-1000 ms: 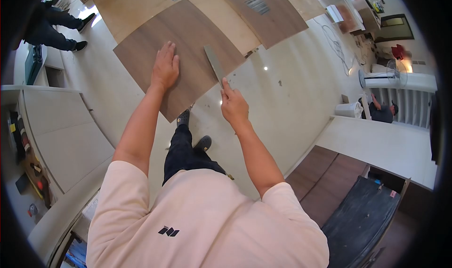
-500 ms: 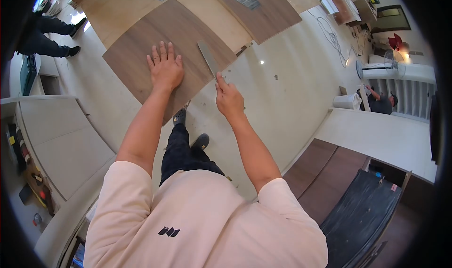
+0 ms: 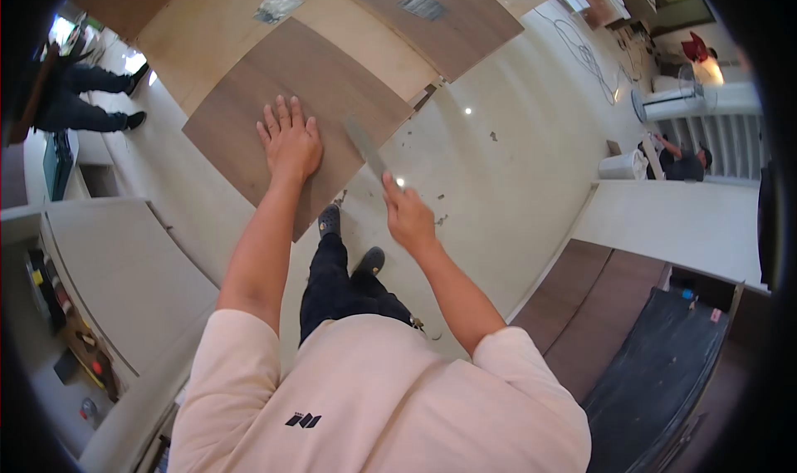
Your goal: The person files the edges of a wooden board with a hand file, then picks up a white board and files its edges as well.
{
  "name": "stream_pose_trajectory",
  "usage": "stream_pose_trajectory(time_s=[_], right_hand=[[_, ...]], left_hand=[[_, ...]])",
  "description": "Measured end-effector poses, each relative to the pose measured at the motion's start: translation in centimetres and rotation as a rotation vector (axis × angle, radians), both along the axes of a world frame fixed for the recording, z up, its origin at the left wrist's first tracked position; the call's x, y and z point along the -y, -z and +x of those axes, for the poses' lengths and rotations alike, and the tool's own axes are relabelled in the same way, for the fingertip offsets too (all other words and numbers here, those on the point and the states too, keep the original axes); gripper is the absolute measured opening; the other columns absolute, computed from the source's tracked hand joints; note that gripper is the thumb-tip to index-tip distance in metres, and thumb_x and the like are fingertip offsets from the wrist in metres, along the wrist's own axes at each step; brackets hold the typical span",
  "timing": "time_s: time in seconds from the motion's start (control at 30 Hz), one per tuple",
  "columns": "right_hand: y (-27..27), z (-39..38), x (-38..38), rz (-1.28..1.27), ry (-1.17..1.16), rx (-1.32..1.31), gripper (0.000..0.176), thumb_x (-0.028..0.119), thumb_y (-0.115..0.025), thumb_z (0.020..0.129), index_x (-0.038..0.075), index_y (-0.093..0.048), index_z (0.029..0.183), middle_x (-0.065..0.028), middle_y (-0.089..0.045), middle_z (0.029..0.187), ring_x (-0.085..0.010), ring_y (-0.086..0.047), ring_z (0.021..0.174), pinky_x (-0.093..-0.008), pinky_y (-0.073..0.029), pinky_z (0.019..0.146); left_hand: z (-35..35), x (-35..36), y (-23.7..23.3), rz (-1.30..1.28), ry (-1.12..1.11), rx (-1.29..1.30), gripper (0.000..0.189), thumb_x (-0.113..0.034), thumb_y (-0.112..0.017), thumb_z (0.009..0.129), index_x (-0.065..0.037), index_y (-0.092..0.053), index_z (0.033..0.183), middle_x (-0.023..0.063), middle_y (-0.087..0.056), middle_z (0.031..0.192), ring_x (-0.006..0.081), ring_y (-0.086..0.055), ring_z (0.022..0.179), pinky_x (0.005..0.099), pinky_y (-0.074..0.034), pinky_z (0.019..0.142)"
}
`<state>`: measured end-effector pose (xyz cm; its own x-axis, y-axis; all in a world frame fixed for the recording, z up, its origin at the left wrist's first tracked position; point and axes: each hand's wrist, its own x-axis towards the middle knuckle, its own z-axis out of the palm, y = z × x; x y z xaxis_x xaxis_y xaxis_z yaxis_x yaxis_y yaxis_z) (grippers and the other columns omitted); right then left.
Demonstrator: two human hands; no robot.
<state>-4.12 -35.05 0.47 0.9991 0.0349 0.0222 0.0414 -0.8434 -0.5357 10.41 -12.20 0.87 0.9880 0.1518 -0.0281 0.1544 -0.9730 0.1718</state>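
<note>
My left hand [image 3: 292, 147] lies flat with fingers spread on a brown wood-grain board [image 3: 241, 99], which rests on a large plywood surface [image 3: 187, 78]. In my right hand [image 3: 409, 215] is the handle end of a long, flat grey file-like tool [image 3: 367, 147]. Its far end reaches over the right-hand part of the board, near the edge, and looks slightly blurred. Whether it touches the board I cannot tell.
A second brown board [image 3: 465, 24] lies at the top. Cables [image 3: 581, 53] and small scraps are on the pale floor [image 3: 498, 191]. One person [image 3: 95, 99] stands at the left; another [image 3: 687, 164] is far right. Cabinets [image 3: 133, 265] flank me.
My right hand and the tool have moved down, toward my body, along the board's edge. My left hand keeps its place on the board. The whole view has shifted slightly.
</note>
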Motion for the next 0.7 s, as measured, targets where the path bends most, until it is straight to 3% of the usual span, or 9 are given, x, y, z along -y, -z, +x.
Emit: stream_pose_trajectory(time_s=[0.07,0.27,0.37,0.47,0.57,0.7], right_hand=[[0.2,-1.9,-0.3,0.029,-0.009,0.009,0.042,0.028,-0.061,0.099,0.031,-0.059,0.141,-0.0147,-0.058,0.082,-0.0376,-0.062,0.072,-0.0483,-0.051,0.064],[-1.3,5.6,-0.6,-0.029,0.037,-0.007,0.047,0.028,-0.060,0.099,0.035,-0.055,0.145,-0.0129,-0.056,0.080,-0.0370,-0.064,0.071,-0.0474,-0.053,0.063],[-0.3,0.0,-0.9,-0.001,-0.035,-0.020,0.043,0.028,-0.059,0.099,0.033,-0.057,0.142,-0.0135,-0.057,0.081,-0.0384,-0.064,0.070,-0.0489,-0.053,0.062],[-1.8,-0.1,-1.5,0.055,-0.029,-0.162,0.048,0.026,-0.056,0.098,0.034,-0.053,0.145,-0.0150,-0.062,0.093,-0.0392,-0.067,0.078,-0.0502,-0.055,0.067],[-2.5,4.3,-1.8,0.012,-0.001,-0.166,0.049,0.026,-0.057,0.097,0.033,-0.053,0.146,-0.0151,-0.062,0.095,-0.0390,-0.068,0.078,-0.0500,-0.055,0.069],[-1.3,0.8,-1.2,-0.010,-0.024,-0.148,0.047,0.030,-0.056,0.099,0.035,-0.052,0.146,-0.0153,-0.062,0.093,-0.0393,-0.068,0.079,-0.0498,-0.055,0.069]], left_hand=[[-0.2,0.1,0.1,0.022,-0.001,-0.017,0.063,-0.043,-0.029,0.107,-0.011,-0.026,0.161,0.0125,-0.018,0.169,0.0378,-0.011,0.156,0.0528,-0.006,0.126],[-0.3,0.0,0.4,0.036,0.026,0.017,0.063,-0.043,-0.029,0.107,-0.010,-0.027,0.161,0.0133,-0.019,0.169,0.0379,-0.012,0.156,0.0528,-0.006,0.125],[-0.2,0.1,0.3,0.017,0.008,-0.003,0.064,-0.044,-0.030,0.107,-0.009,-0.027,0.161,0.0141,-0.020,0.168,0.0383,-0.013,0.156,0.0530,-0.007,0.125],[-0.4,0.0,0.5,0.083,0.033,0.024,0.064,-0.044,-0.029,0.107,-0.011,-0.026,0.161,0.0135,-0.020,0.169,0.0386,-0.014,0.155,0.0536,-0.010,0.125],[-0.2,-0.1,0.5,0.079,0.036,0.019,0.063,-0.044,-0.029,0.107,-0.011,-0.027,0.161,0.0133,-0.020,0.169,0.0386,-0.014,0.155,0.0537,-0.010,0.125],[-0.1,0.2,0.3,0.037,0.030,0.013,0.063,-0.042,-0.031,0.107,-0.009,-0.028,0.160,0.0147,-0.020,0.168,0.0392,-0.013,0.155,0.0538,-0.007,0.125]])
